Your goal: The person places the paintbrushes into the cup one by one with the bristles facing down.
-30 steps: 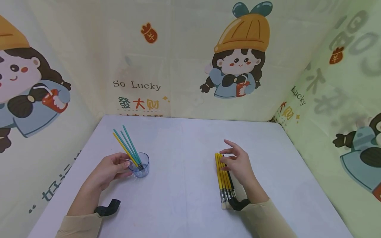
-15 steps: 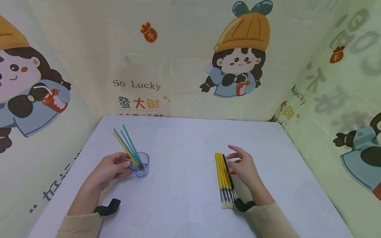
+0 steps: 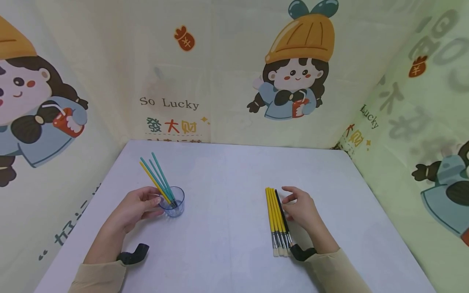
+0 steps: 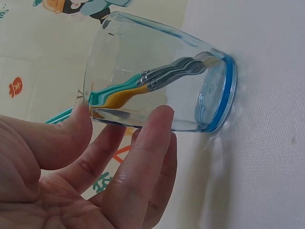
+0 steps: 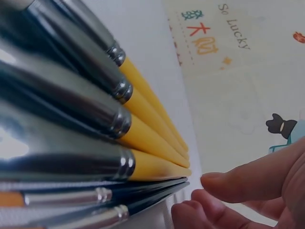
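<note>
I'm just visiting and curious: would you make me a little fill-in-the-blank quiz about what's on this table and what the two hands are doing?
1. The left hand holds a clear ____ with a blue base.
2. The glass has three teal brushes and one ____ brush standing in it.
3. The brushes lying in a row beside the right hand rest flat on the ____.
4. In that row, the brush nearest the right hand has a ____ handle.

Missing words: glass; yellow; table; black

A white bench is carrying a clear glass of brushes at nine o'clock and a row of yellow and black brushes lying at three o'clock.
</note>
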A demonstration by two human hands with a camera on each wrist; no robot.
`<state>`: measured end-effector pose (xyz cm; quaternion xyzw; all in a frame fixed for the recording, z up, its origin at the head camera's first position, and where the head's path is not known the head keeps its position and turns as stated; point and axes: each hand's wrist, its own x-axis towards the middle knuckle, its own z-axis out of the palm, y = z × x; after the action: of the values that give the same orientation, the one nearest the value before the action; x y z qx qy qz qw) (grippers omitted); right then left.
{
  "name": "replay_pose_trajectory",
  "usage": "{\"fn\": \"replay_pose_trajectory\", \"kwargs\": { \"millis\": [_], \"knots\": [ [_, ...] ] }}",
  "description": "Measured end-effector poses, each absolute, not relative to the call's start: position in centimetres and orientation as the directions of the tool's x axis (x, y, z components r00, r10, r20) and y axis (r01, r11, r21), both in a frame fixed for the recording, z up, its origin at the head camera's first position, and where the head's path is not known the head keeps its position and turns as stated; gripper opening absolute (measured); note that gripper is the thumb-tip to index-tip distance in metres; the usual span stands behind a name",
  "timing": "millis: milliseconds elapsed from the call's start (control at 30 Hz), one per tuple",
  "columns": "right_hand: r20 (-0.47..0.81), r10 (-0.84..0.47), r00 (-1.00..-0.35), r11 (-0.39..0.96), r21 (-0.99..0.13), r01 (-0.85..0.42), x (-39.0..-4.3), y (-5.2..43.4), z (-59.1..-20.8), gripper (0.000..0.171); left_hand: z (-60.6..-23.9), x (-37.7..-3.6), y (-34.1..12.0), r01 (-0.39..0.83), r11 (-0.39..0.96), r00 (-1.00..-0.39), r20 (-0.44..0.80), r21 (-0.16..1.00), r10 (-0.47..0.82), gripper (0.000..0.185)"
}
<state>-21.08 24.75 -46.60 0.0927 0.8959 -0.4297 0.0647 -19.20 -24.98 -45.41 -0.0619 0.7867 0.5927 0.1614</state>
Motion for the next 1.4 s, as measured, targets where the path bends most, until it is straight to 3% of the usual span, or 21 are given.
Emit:
{"fn": "replay_pose_trajectory", "kwargs": {
  "millis": [833,1400],
  "knots": [
    [-0.216,0.095,-0.972,0.747,-0.630,0.213,-21.6,24.6,-47.4,0.067,-45.2,-19.2,-24.9,-0.290,0.283,-0.939,-0.329,0.914,0.100,0.045],
    [-0.232,-0.001,-0.973,0.875,-0.472,0.111,-22.9,24.5,-46.5,0.061,-45.3,-19.1,-24.8,-0.299,0.295,-0.939,-0.335,0.908,0.080,0.045]
  ]
}}
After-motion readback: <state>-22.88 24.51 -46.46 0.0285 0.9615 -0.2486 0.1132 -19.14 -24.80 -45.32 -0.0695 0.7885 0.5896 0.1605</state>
